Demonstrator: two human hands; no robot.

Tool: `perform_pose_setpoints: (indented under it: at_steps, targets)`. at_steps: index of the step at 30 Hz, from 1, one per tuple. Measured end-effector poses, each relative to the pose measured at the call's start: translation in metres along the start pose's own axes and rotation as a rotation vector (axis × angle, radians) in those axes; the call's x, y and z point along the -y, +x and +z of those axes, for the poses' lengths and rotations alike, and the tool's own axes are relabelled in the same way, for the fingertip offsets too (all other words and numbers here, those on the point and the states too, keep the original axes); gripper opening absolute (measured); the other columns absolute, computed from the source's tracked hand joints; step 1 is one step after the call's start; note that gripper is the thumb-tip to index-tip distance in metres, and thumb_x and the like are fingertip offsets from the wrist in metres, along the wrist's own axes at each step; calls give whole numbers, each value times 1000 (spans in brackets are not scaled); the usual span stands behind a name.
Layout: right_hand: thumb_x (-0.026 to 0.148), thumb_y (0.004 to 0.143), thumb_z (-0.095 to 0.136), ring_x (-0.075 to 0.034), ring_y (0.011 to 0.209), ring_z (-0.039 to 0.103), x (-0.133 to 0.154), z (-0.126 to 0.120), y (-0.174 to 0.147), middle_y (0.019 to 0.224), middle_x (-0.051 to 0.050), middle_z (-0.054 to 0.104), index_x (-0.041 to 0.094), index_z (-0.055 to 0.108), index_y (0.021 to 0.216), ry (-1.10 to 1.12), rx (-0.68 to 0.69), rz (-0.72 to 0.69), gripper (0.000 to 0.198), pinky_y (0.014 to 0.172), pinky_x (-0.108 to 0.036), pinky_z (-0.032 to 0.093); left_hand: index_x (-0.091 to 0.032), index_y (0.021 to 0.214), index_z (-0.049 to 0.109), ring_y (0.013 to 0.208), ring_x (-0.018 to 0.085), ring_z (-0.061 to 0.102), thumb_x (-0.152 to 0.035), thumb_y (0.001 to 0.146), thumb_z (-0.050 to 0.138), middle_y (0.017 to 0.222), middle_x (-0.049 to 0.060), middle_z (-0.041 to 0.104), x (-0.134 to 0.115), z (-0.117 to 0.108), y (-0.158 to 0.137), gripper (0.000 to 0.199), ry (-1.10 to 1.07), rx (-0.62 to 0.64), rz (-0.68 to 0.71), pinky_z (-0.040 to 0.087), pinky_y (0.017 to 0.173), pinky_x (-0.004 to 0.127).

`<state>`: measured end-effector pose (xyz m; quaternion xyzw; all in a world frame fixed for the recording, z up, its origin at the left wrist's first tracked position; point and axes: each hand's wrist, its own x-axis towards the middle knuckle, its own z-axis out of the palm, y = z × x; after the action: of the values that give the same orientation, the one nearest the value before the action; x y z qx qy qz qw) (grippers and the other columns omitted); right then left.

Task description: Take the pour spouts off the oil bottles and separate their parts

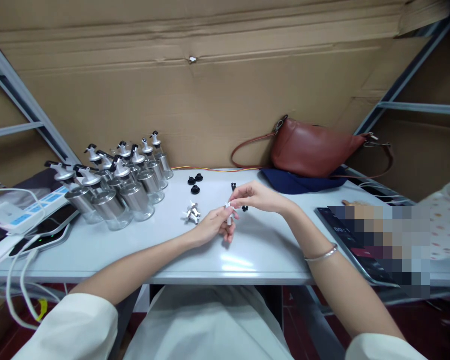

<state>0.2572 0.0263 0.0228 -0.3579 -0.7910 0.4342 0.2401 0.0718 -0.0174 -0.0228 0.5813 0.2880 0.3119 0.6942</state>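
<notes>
Over the middle of the table, my left hand (212,226) is closed on a small silver-white pour spout piece (229,220). From the right, my right hand (261,197) pinches at the top of that same piece with thumb and fingertips; whether a second small part sits between them is too small to tell. A few matching spout pieces (192,215) lie just left of my hands. Three black stoppers (195,189) stand farther back. Small black parts (233,186) lie behind my right fingers, and more dark bits (245,208) show beneath that hand.
Several glass oil bottles (135,201) with metal bands and spout tops crowd the table's left side, beside a white power strip (37,210) and cables. A brown bag (315,147) rests on dark blue cloth (300,182) at the back right. A tablet (337,230) lies at right.
</notes>
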Motion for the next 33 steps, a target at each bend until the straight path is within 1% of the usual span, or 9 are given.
perform_pose_setpoints:
  at_steps: [4, 7, 11, 18, 21, 24, 27, 30, 33]
  targets:
    - [27, 71, 61, -15, 61, 56, -8, -16, -3, 63, -3, 66, 14, 69, 70, -379, -141, 174, 16, 60, -25, 42, -15, 94, 46, 46, 9, 54, -69, 73, 52, 58, -6, 49, 3, 2, 1, 58, -11, -80, 44, 39, 47, 20]
    - [18, 66, 61, -15, 60, 57, -16, -24, -5, 61, -2, 66, 15, 70, 67, -592, -110, 313, 10, 58, -24, 41, -15, 94, 46, 47, 9, 54, -66, 74, 53, 60, -5, 49, 4, 1, 2, 55, -32, -145, 66, 39, 48, 20]
    - [21, 64, 65, -16, 63, 60, -24, -25, -5, 68, -3, 69, 15, 72, 73, -619, -34, 356, 13, 59, -24, 43, -15, 93, 46, 46, 8, 53, -63, 75, 54, 60, -6, 48, 4, 1, 2, 52, -44, -184, 81, 38, 48, 20]
    - [22, 66, 61, -14, 58, 57, -25, -23, -4, 64, -2, 67, 16, 71, 72, -619, -12, 287, 13, 58, -24, 41, -15, 93, 47, 46, 8, 51, -61, 75, 53, 59, -6, 48, 2, 2, 1, 50, -21, -197, 77, 39, 49, 21]
    - [21, 64, 61, -15, 59, 57, -20, -23, -6, 64, -2, 66, 16, 65, 67, -514, -96, 226, 7, 59, -25, 42, -15, 91, 47, 46, 8, 51, -57, 76, 53, 59, -5, 48, 2, 1, 2, 46, -18, -203, 74, 40, 50, 21]
    - [28, 65, 64, -16, 65, 60, -9, -19, -7, 68, -3, 68, 16, 59, 69, -178, -121, 132, 14, 64, -27, 45, -15, 88, 48, 45, 8, 50, -50, 76, 53, 57, -6, 46, 2, 0, 2, 38, -18, -189, 54, 39, 49, 21]
    - [36, 65, 70, -14, 66, 60, 4, -11, -6, 69, -3, 67, 15, 63, 76, 90, -92, 60, 25, 66, -28, 46, -15, 80, 50, 39, 5, 37, -43, 76, 52, 53, -7, 37, -1, 1, 1, 29, -23, -181, 28, 28, 40, 17]
    - [37, 61, 75, -13, 66, 58, 10, -3, -4, 70, -2, 67, 14, 69, 78, 157, -154, 28, 29, 65, -28, 45, -14, 74, 50, 39, 3, 23, -37, 78, 48, 51, -8, 31, -4, 2, 0, 23, -15, -195, 7, 14, 38, 15]
    - [36, 59, 78, -13, 63, 57, 9, 1, -1, 68, -2, 66, 14, 71, 76, 190, -173, 16, 29, 62, -27, 44, -14, 72, 50, 38, 3, 19, -33, 80, 43, 48, -8, 30, -7, 4, -2, 21, 18, -210, -8, 11, 38, 16]
